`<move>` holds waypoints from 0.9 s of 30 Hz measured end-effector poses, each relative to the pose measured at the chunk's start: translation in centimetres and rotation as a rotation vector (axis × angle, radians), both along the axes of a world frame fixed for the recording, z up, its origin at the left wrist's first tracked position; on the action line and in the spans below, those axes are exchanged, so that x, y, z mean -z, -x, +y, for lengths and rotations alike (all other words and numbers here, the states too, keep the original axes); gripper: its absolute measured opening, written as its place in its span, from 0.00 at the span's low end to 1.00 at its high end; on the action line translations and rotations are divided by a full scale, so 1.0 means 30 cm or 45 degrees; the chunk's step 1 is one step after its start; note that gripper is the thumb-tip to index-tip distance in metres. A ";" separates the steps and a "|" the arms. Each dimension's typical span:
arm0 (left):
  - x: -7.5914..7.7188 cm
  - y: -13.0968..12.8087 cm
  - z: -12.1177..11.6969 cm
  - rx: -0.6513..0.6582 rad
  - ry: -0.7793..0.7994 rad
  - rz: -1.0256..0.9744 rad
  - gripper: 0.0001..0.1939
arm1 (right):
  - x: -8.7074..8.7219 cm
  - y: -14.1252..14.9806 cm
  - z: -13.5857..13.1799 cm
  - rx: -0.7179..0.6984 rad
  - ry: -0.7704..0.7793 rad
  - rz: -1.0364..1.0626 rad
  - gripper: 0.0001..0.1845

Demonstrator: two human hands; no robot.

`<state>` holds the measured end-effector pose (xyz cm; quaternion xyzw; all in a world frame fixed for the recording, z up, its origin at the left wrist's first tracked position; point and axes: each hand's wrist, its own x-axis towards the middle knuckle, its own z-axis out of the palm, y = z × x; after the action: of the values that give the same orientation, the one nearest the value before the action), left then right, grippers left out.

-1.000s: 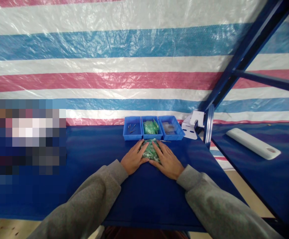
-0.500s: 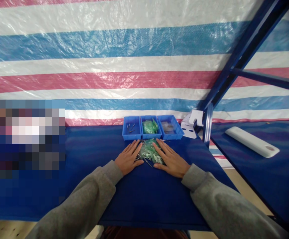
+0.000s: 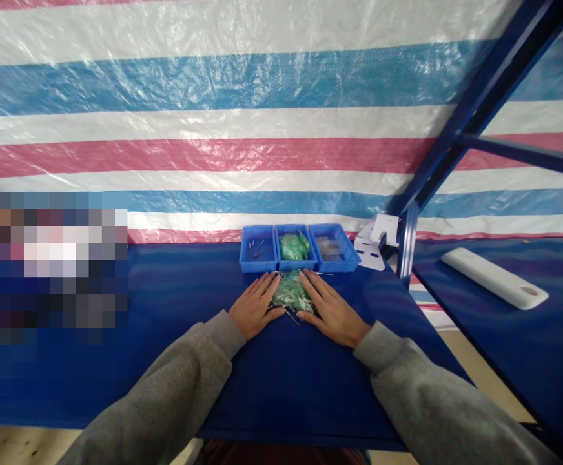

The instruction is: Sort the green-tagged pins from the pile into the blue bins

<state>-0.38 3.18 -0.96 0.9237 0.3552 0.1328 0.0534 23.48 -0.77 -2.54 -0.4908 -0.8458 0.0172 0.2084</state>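
Note:
A pile of small green clear-plastic packets (image 3: 292, 292) lies on the blue table, with several thin metal rods (image 3: 293, 317) poking out beneath and around it. My left hand (image 3: 256, 306) rests against the pile's left side, fingers stretched out and palm down. On the right side my right hand (image 3: 332, 310) lies flat with its fingers spread, touching the packets' edge. Just beyond the pile stand three blue bins in a row: the left bin (image 3: 258, 266) holds a few thin rods, the middle bin (image 3: 297, 264) green packets, the right bin (image 3: 342, 265) greyish clear packets.
White cut-out plates (image 3: 371, 257) lean by a blue metal post (image 3: 407, 245) to the right of the bins. On a neighbouring blue table lies a long white plastic piece (image 3: 494, 278). A striped tarpaulin (image 3: 262, 155) hangs behind. The left side is pixelated.
My hands have moved apart from over the packets to the pile's two sides, then slightly inward again. More of the pile and the rods under it now show.

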 end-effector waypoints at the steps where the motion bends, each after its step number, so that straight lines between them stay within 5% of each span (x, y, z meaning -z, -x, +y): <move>1: -0.002 0.000 0.000 -0.002 0.010 -0.001 0.37 | -0.002 -0.001 0.000 -0.002 0.002 -0.005 0.42; 10: 0.005 0.004 0.024 -0.021 0.111 -0.219 0.34 | -0.031 0.007 -0.006 0.089 -0.091 -0.010 0.40; 15: -0.086 -0.013 0.039 -0.205 0.153 -0.826 0.19 | -0.100 0.020 0.019 0.212 -0.118 0.018 0.26; 20: -0.156 -0.077 0.079 -0.229 0.345 -1.147 0.16 | -0.204 0.064 0.094 0.287 0.031 -0.137 0.17; 27: -0.142 -0.123 0.100 -0.254 0.277 -1.217 0.14 | -0.239 0.126 0.110 0.430 0.202 -0.320 0.24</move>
<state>3.30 6.17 3.29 0.7101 0.3896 0.5078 0.2934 19.71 2.55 4.63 -0.6385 -0.7670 -0.0127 0.0622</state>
